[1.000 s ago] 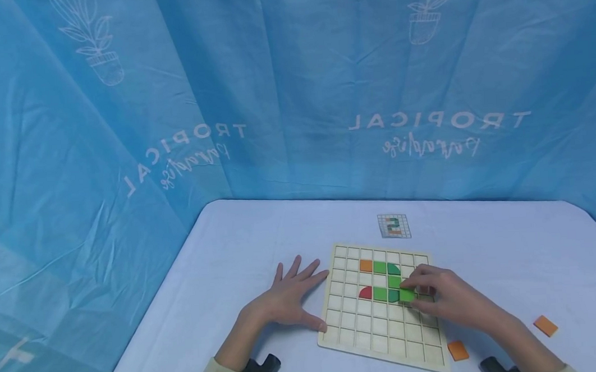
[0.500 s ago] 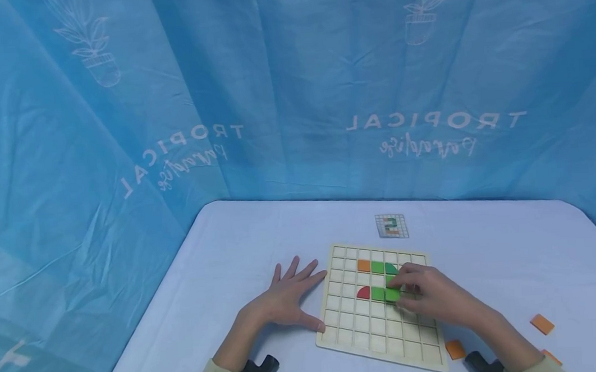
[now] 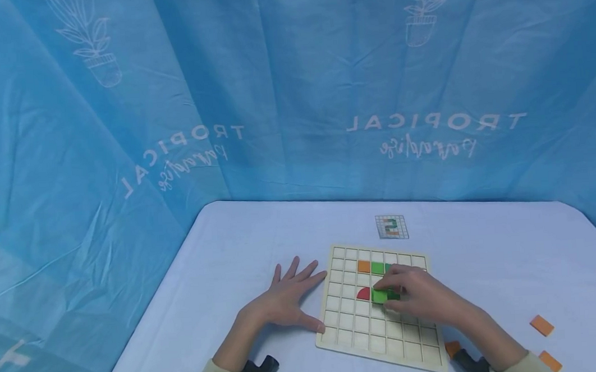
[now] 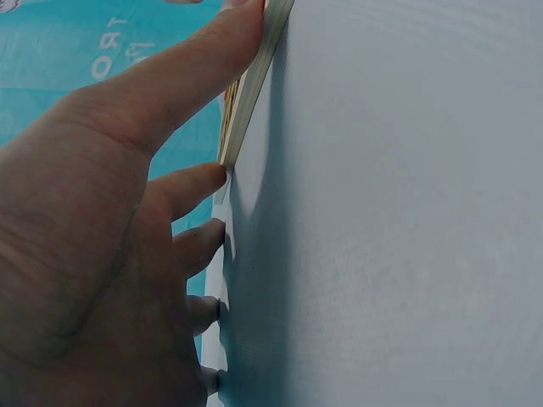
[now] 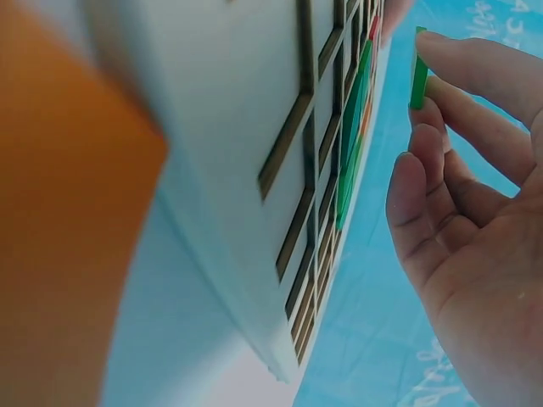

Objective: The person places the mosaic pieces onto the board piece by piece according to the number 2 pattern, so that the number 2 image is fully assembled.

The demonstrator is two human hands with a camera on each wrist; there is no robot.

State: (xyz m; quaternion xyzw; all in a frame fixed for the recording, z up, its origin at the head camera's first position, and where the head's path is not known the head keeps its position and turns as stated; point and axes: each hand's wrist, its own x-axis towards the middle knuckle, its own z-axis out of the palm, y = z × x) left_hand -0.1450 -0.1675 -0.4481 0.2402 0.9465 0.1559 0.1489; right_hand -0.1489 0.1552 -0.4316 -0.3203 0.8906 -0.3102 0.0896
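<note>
Green and square, a small tile (image 3: 379,296) sits between the thumb and forefinger of the right hand (image 3: 425,295), raised just above the wooden board (image 3: 378,325); the right wrist view shows a gap under it, with its face roughly level with the board. Being about as wide as it is long, it has no clear long axis. It lies at the right hand's fingertips, well apart from the left hand (image 3: 290,299), and directly to the right of a red quarter-round piece (image 3: 364,294); what is beneath it cannot be told. The left hand is spread with straight fingers, thumb on the board near its near left corner and forefinger touching its left edge. Toward the board's far edge sit an orange square (image 3: 364,267) and a green square (image 3: 377,268), side by side. The right hand itself stands in the way, covering several cells and part of the dark green pieces from above. Between the board and the far edge of the tabletop (image 3: 260,233) lies a patterned card (image 3: 392,226). Three loose orange tiles (image 3: 542,325) lie toward the tabletop's near right, one beside the board's near right corner, partly behind a black wrist mount (image 3: 471,364).
</note>
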